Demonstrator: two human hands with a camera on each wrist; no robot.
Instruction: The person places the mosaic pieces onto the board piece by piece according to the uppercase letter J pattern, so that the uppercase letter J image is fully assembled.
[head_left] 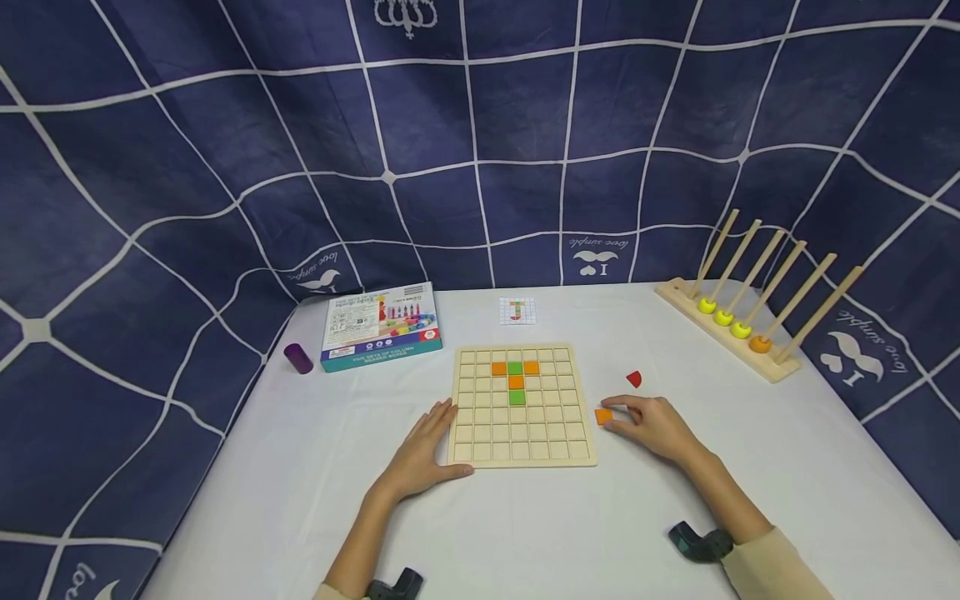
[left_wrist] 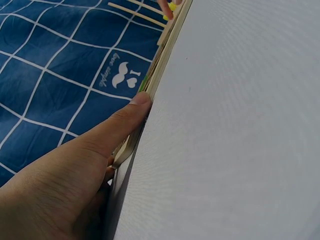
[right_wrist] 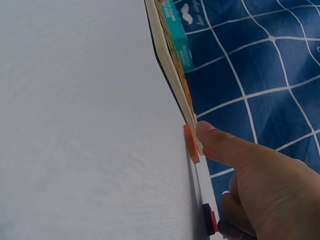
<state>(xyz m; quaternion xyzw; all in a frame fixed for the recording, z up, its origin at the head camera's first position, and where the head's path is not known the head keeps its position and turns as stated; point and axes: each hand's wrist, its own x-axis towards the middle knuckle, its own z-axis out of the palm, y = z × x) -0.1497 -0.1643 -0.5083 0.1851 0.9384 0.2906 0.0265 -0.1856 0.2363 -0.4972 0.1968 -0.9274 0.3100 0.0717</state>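
A square wooden grid board (head_left: 477,432) lies on the table, with several orange and green square tiles in its cells forming a T-like shape. My left hand (head_left: 422,454) rests at the board's near left corner. Its fingers lie along the left edge, and the thumb (left_wrist: 142,98) touches the near edge. Right of the board, my right hand (head_left: 651,425) pinches an orange square tile (head_left: 603,416) between thumb and index finger, low over the table. In the right wrist view the orange tile (right_wrist: 191,144) shows beside the thumb tip. A small red wedge-shaped piece (head_left: 634,379) lies beyond that hand.
A small printed pattern card (head_left: 517,311) lies behind the board. At the back left are a boxed bead set (head_left: 382,325) and a purple cylinder (head_left: 298,358). A wooden peg rack (head_left: 727,333) with yellow and orange beads stands at the right, before a blue checked cloth (head_left: 525,108).
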